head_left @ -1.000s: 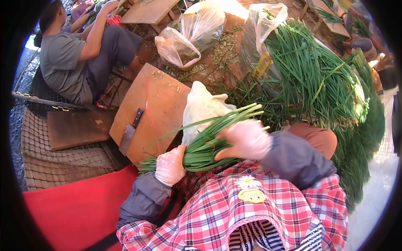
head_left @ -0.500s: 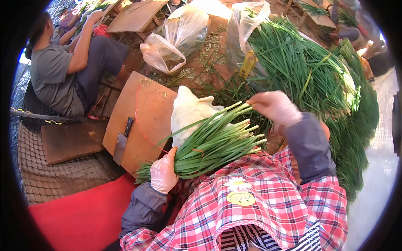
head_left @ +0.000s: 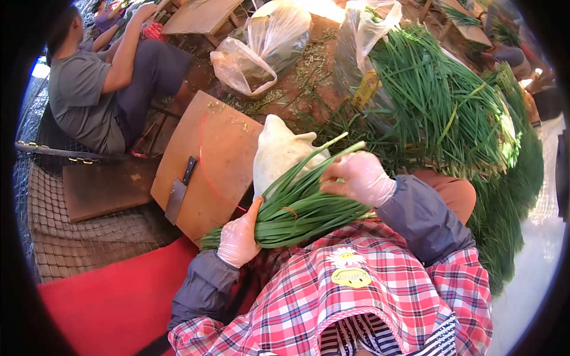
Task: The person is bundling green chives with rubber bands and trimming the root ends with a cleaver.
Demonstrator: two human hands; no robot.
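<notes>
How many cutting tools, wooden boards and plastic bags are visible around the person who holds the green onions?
Cleavers: 1
Wooden boards: 3
Clear plastic bags: 2
Total: 6

Cutting board (head_left: pixel 219 148) lies bare beside the cleaver (head_left: pixel 180 191); heaped chives (head_left: pixel 451 113) block the right.

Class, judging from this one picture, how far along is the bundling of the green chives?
Done: nothing clearly finished shows. In hand: the left hand grips one chive bundle while the right hand rests on its upper stalks. Left: a large heap of chives lies beyond, and the cleaver sits unused on the cutting board.
</notes>
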